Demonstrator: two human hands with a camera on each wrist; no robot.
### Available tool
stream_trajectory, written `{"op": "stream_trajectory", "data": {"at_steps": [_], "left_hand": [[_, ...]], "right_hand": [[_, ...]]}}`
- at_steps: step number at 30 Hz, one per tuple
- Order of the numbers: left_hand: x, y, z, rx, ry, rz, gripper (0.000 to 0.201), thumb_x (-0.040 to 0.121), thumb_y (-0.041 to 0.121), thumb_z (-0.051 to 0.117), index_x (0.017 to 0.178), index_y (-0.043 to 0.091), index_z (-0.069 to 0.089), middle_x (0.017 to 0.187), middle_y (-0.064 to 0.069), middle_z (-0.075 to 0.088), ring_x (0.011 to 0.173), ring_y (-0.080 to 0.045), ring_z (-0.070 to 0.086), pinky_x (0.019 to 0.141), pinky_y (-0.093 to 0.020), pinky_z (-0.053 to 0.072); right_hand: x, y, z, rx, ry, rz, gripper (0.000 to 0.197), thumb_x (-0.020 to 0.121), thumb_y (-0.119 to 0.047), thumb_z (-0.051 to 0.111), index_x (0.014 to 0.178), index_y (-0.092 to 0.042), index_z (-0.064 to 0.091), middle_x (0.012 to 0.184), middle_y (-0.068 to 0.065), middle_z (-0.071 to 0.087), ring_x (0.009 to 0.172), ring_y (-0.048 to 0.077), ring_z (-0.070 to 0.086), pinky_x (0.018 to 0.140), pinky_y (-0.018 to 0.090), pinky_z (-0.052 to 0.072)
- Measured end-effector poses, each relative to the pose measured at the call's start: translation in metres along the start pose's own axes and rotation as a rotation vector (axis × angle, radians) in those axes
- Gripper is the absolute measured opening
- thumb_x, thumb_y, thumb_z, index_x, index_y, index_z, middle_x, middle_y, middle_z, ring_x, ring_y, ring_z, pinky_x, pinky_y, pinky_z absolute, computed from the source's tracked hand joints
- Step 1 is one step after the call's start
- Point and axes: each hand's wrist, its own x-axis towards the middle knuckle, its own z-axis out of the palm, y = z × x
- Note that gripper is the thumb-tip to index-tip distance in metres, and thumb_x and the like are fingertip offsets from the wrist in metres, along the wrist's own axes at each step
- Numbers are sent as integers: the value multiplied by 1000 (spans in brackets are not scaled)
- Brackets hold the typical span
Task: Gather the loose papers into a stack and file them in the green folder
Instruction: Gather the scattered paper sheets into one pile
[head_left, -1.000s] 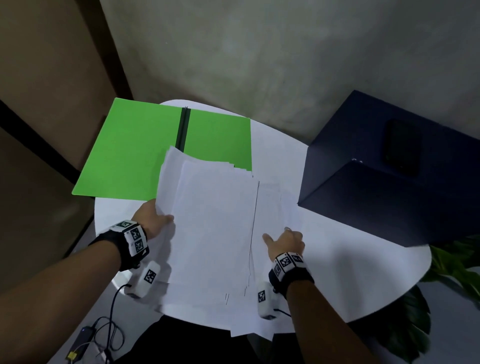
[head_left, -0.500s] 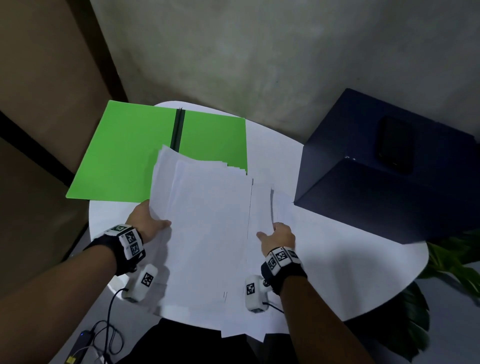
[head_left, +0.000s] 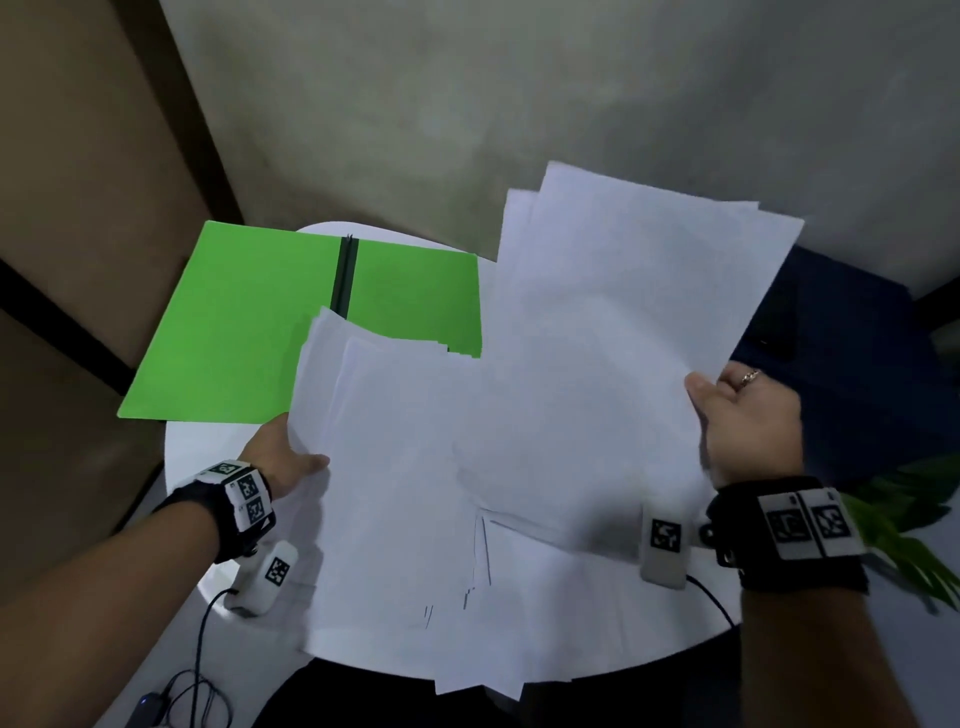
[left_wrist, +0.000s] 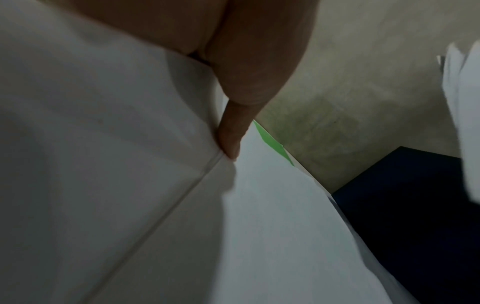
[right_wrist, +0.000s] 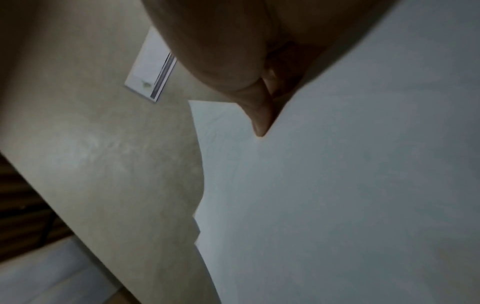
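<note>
Two hands on paper, each gripping a separate batch.

Left hand (head_left: 280, 457): thumb on top of the pile (head_left: 395, 467), fingers hidden beneath its left edge. Left wrist view shows the thumb (left_wrist: 231, 139) pressed onto the top sheet at an edge line. Grasping the pile. The pile lies on the table (head_left: 187, 447), spread unevenly; its near sheets overhang the table's near rim, and staggered corners show at its far end.

Right hand (head_left: 748, 421): thumb over the right edge of a lifted batch (head_left: 623, 291), fingers behind it. Right wrist view shows the thumb (right_wrist: 259, 119) clamped onto the sheet edge (right_wrist: 337, 185). Grasping the batch, which is raised clear of the table and tilts up and away from the grip, with its lower part overlapping the pile.

Beyond the left grip: folder (head_left: 249, 322), open flat, dark spine up the middle. The pile's far corners cover the folder's near right part. The folder's left leaf overhangs the table edge.

Beyond the right grip, behind the batch: dark blue box (head_left: 852, 332), partly hidden. Green leaves (head_left: 904, 519) right of the right wrist.
</note>
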Motion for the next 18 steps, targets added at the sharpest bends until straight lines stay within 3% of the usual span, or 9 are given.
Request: {"op": "stream_trajectory", "data": {"at_steps": [3, 6, 9, 11, 13, 16, 18], "left_hand": [[-1, 2, 2, -1, -19, 17, 62, 74, 18, 82, 128, 5, 54, 126, -15, 64, 114, -33, 60, 97, -41, 45], [-3, 3, 6, 30, -52, 35, 57, 76, 19, 81, 126, 7, 56, 120, -11, 66, 108, -31, 61, 88, -33, 44], [4, -1, 9, -38, -61, 16, 43, 85, 20, 70, 123, 6, 59, 120, -15, 66, 107, -31, 62, 88, -32, 45], [10, -1, 10, -141, -31, -77, 48, 93, 31, 59, 131, 2, 55, 134, -19, 59, 120, -33, 57, 102, -38, 43], [13, 3, 13, -182, -38, -138, 61, 97, 42, 50, 139, -2, 46, 145, -20, 48, 130, -34, 49, 110, -43, 37], [18, 4, 23, -116, -33, -94, 63, 82, 50, 64, 129, 8, 53, 127, -17, 64, 112, -34, 61, 98, -45, 49], [18, 1, 27, -3, -5, -54, 61, 75, 42, 75, 123, 11, 54, 120, -13, 66, 107, -33, 62, 95, -44, 51]], "right_hand": [[2, 9, 20, 187, -112, 97, 21, 94, 3, 53, 81, -14, 57, 56, -11, 67, 50, -3, 59, 54, 20, 47], [0, 54, 69, 194, -186, 280, 18, 89, 4, 58, 83, -12, 60, 71, 1, 70, 65, 12, 65, 66, 26, 56], [-8, 101, 120, -23, -173, 383, 20, 80, 6, 63, 84, -13, 64, 87, 11, 71, 79, 22, 65, 76, 29, 52], [-19, 120, 143, -232, -246, 462, 38, 85, 10, 53, 119, -5, 60, 120, 15, 67, 107, 27, 64, 88, 27, 48], [-34, 124, 163, -397, -344, 464, 51, 92, 5, 46, 142, -4, 40, 141, 14, 51, 129, 29, 50, 104, 27, 38], [-54, 119, 194, -496, -476, 353, 52, 95, -3, 44, 146, -8, 35, 143, 14, 49, 130, 30, 48, 106, 29, 38], [-59, 124, 205, -487, -506, 355, 55, 96, -9, 46, 149, -13, 32, 147, 11, 44, 132, 28, 48, 109, 31, 39]]}}
